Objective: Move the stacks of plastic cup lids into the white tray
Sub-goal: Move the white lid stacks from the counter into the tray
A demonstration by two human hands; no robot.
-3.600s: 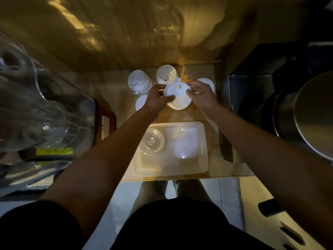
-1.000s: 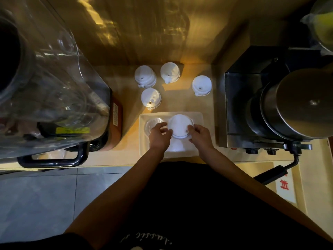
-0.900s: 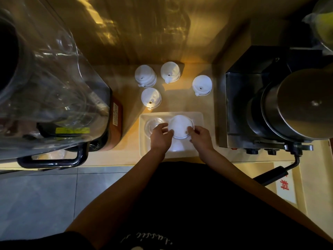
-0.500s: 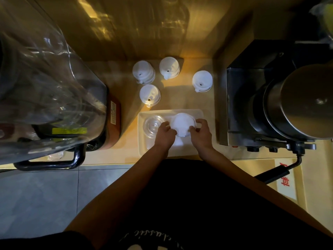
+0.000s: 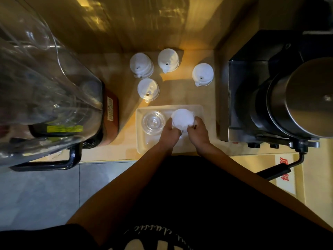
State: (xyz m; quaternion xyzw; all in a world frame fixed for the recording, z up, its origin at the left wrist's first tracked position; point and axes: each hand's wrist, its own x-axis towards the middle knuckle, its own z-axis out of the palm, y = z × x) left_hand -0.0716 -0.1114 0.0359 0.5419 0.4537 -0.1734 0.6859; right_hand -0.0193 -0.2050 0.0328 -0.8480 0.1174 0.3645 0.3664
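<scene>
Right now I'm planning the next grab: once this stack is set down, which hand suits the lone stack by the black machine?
Probably the right hand. That lid stack stands beyond the white tray on its right side, straight ahead of it; the left hand would have to cross over.

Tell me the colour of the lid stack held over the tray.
White, seen in the head view: the lid stack sits between both hands, beside a clear lid.
</scene>
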